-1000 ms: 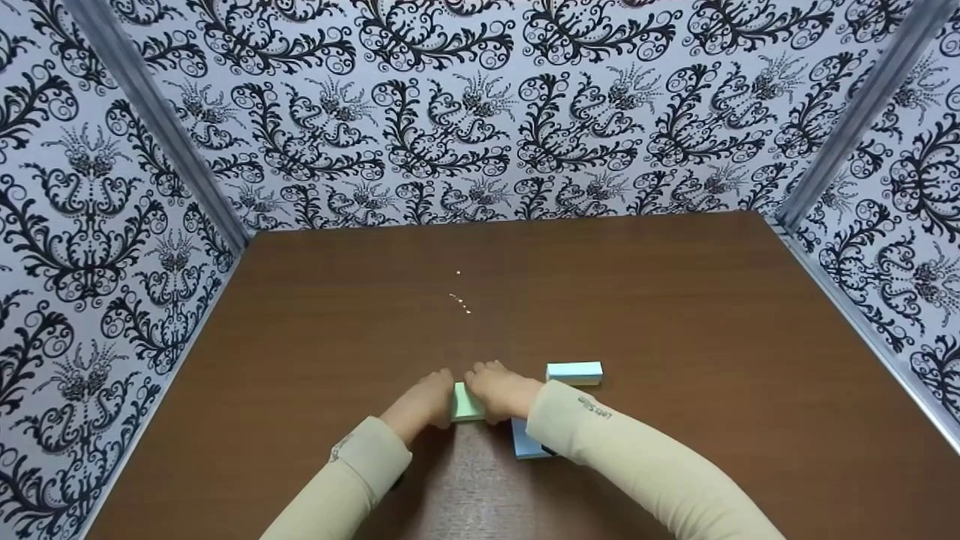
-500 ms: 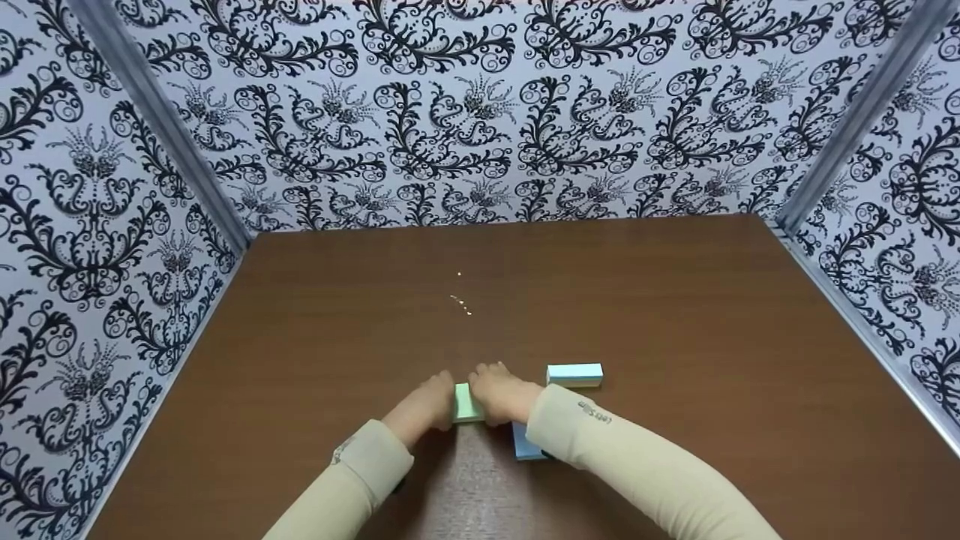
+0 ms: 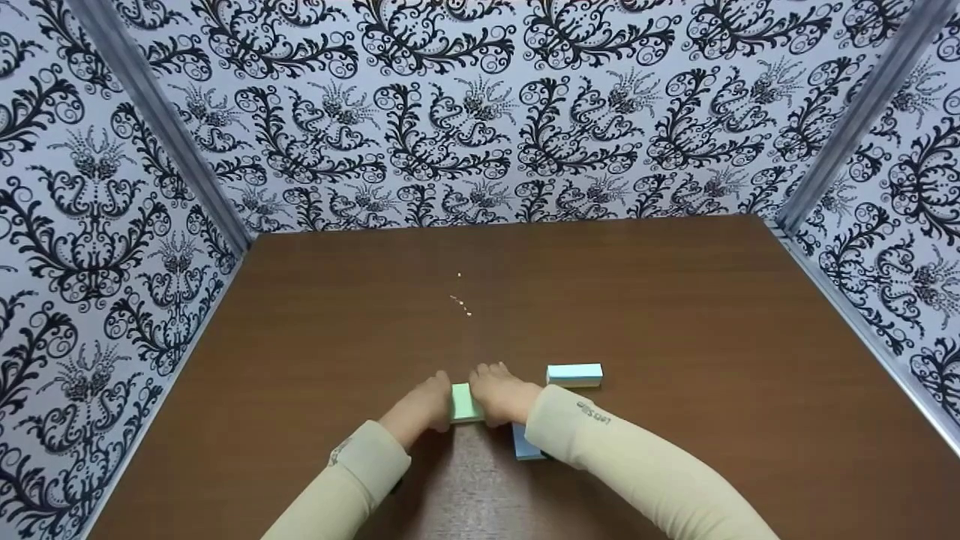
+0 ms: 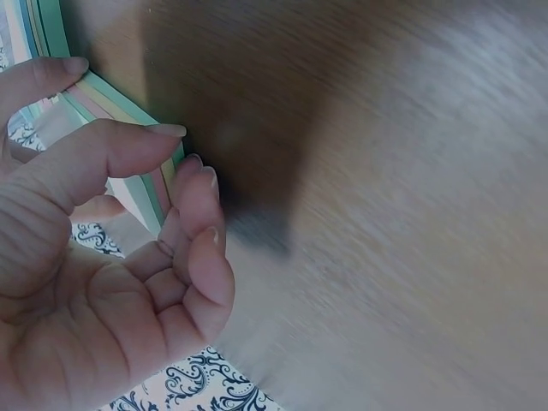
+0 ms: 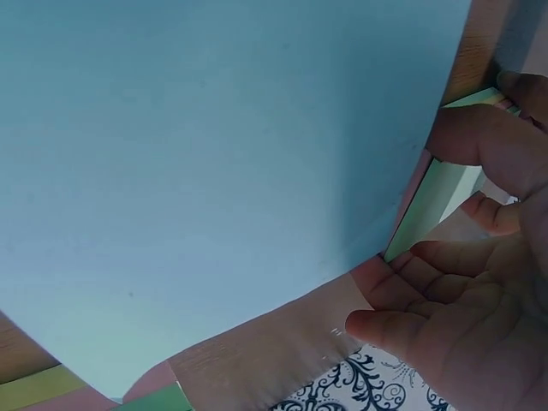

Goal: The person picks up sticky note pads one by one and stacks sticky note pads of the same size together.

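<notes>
Between my two hands, low in the middle of the head view, stands a green-topped note pad (image 3: 466,403). Its edges show layers of green, yellow and pink paper in the left wrist view. My left hand (image 3: 421,405) pinches the pad's left side, thumb on the near edge and fingers curled behind it. At the right side my right hand (image 3: 504,394) grips the same pad with its thumb and fingers. A blue note pad (image 3: 527,442) lies under my right wrist, partly hidden by the sleeve; its broad blue sheet (image 5: 214,171) fills much of the right wrist view.
Just beyond my right forearm a light-blue-topped block of paper (image 3: 574,374) sits on the brown table (image 3: 675,300). A few small white specks (image 3: 460,303) dot the tabletop farther back. Patterned walls (image 3: 480,150) border the table at the back and both sides.
Both hands stay on the green-topped note pad, with only very small shifts. The blue pad and the light-blue-topped block stay in place.
</notes>
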`<action>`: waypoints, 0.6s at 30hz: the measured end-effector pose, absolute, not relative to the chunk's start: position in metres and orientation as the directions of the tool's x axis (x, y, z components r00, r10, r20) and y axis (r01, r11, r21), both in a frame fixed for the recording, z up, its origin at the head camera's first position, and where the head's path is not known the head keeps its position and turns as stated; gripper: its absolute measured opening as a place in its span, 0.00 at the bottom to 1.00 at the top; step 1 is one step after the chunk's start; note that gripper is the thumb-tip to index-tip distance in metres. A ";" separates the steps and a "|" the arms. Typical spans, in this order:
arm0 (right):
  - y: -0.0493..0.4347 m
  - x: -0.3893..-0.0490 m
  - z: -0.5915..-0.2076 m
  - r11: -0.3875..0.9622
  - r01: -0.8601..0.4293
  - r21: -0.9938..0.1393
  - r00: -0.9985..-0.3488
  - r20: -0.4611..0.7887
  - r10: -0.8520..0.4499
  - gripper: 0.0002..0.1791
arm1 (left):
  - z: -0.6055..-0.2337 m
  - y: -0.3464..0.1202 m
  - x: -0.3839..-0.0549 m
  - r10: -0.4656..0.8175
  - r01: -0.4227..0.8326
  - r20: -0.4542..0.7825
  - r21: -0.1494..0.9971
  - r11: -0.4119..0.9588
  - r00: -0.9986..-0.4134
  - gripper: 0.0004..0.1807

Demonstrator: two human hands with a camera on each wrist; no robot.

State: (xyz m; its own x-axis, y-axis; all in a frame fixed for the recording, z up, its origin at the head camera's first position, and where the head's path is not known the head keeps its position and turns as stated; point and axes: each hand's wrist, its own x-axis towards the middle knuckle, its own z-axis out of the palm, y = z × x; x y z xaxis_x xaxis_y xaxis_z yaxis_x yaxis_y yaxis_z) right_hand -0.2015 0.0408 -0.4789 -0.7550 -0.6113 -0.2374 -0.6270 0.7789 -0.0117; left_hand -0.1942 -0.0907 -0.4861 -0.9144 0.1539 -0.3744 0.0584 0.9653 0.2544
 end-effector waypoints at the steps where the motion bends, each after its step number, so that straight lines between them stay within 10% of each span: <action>1: 0.041 -0.202 -0.478 0.782 -0.624 -0.009 -0.757 -0.244 -0.606 0.33 | -0.486 -0.091 -0.195 0.149 0.054 -0.379 0.250 0.967 -0.913 0.34; 9: 0.042 -0.204 -0.468 0.836 -0.545 -0.067 -0.789 -0.296 -0.538 0.43 | -0.488 -0.104 -0.192 0.167 0.027 -0.377 0.348 0.937 -0.911 0.40; 18: 0.091 -0.213 -0.429 0.801 -0.469 -0.373 -0.823 -0.146 -0.550 0.45 | -0.471 -0.140 -0.182 0.156 0.026 -0.202 0.531 0.847 -0.967 0.59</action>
